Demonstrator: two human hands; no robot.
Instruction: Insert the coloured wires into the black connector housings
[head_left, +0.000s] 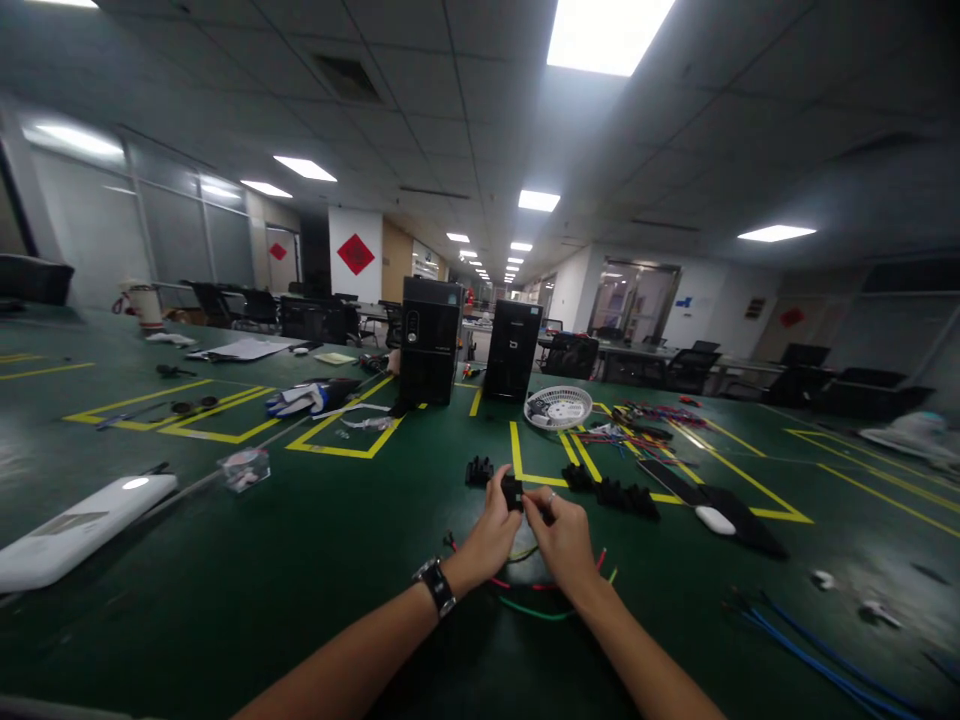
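Observation:
My left hand (491, 535) and my right hand (564, 540) meet above the green table (300, 560). Together they pinch a small black connector (513, 492) between their fingertips. Thin red, green and yellow wires (536, 598) trail from under my hands onto the table. My left wrist carries a black watch (436, 583), and my right hand wears a ring. Another small black connector (478, 470) lies just beyond my left hand.
Several black connectors (619, 493) lie to the right, near a white mouse (714, 519) on a dark pad. Two black computer towers (430, 340) and a white basket (558, 407) stand farther back. A white device (75, 530) lies left; blue cables (817, 660) lie right.

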